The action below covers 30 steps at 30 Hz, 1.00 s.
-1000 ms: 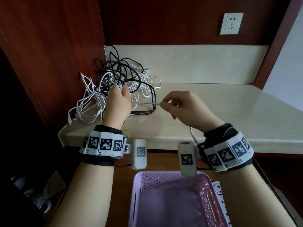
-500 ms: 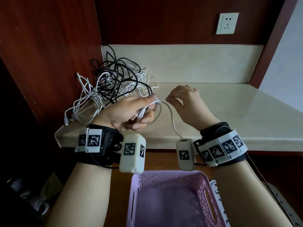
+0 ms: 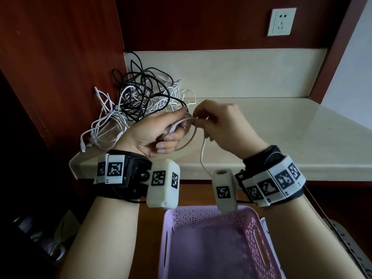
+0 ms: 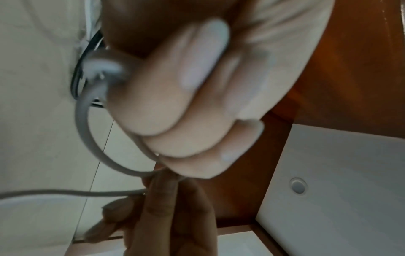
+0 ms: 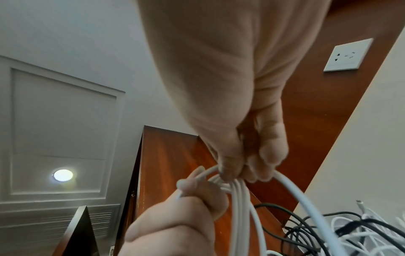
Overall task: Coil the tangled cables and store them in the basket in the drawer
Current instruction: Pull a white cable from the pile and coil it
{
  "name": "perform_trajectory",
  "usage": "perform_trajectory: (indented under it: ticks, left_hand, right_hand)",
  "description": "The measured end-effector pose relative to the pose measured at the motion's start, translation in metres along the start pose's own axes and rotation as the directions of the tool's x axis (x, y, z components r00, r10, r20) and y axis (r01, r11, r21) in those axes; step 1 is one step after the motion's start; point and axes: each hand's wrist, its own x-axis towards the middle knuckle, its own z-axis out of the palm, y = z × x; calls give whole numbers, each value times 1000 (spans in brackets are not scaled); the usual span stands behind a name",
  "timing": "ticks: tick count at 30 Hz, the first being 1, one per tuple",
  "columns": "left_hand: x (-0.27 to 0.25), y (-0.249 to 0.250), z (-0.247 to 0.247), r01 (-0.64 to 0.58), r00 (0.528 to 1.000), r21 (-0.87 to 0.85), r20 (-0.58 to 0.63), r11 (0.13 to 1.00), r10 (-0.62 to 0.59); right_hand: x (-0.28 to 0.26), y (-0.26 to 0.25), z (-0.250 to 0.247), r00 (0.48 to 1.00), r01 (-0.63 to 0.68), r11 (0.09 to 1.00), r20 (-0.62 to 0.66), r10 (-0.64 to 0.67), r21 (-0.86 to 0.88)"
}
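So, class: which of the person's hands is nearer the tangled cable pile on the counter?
Left. The left hand sits right beside the cable pile, at its near edge; the right hand is farther off, on the left hand's other side.

No readable text, brand or number anywhere. Only signs: black-and-white square fiducial marker patterns, not letters. They sit on the left wristband (image 3: 112,168), the left wrist camera housing (image 3: 163,183), the right wristband (image 3: 270,183) and the right wrist camera housing (image 3: 223,190). White strip (image 3: 270,238) beside the purple basket (image 3: 201,218) carries dark marks, too small and cut off to read. Wall socket (image 3: 281,22) shows only its pin holes, no lettering legible in head or right wrist view.
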Motion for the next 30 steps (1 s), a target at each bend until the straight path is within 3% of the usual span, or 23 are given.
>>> perform_trajectory:
  ticks: [5, 10, 14, 17, 20, 26, 30]
  left_hand:
    - [1, -4, 0, -19, 1000, 142, -12, 990, 21]
    - [4, -8, 2, -41, 997, 279, -53, 959, 58]
    - [4, -8, -6, -34, 999, 125, -13, 992, 36]
    - [5, -7, -13, -19, 999, 17, 42, 1000, 19]
    - [4, -8, -10, -57, 998, 85, 19, 995, 56]
    - [3, -9, -9, -40, 999, 104, -16, 994, 42]
    - [3, -10, -17, 32, 987, -23, 159, 999, -28]
  right_hand:
    - [0, -5, -5, 989, 79, 982, -139, -55, 172]
    - [1, -7, -3, 974, 110, 973, -215, -65, 201]
    - [2, 1, -2, 977, 74, 995, -203, -59, 70]
    - [3, 8, 0, 971, 102, 989, -206, -123, -109]
    - [3, 9, 3, 990, 54, 985, -117, -74, -166]
    - [-3, -3, 0, 989, -64, 998, 136, 65, -12]
    - [-4, -2, -1, 959, -135, 985, 264, 103, 110]
